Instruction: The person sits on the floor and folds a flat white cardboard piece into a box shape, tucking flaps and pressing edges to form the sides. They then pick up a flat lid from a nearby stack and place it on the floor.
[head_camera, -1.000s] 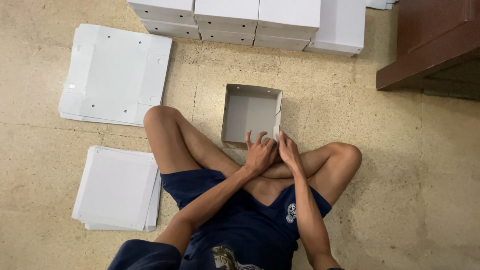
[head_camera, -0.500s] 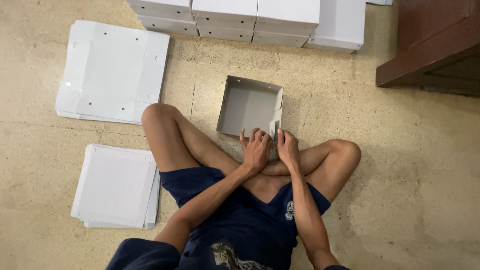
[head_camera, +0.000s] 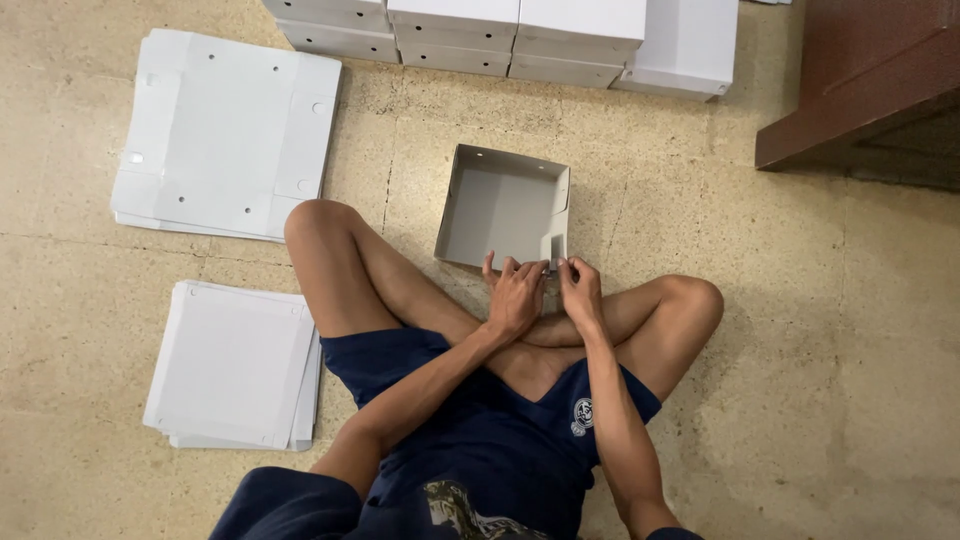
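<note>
Head view: open grey box (head_camera: 500, 208) sits on the floor (head_camera: 820, 330) just beyond the crossed legs, its near right corner under both hands, left hand (head_camera: 516, 296) and right hand (head_camera: 580, 290) side by side, fingertips pinching the corner flap.

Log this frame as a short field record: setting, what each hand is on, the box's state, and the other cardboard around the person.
setting: person seated cross-legged on a speckled stone floor
left hand: fingers on the near wall of the open grey box
right hand: fingers at the box's near right corner
box state: folded up, open top, nothing visible inside
flat sheets: large die-cut sheets upper left; smaller stack beside the left knee
finished boxes: white row along the top edge
other: brown furniture upper right
</note>
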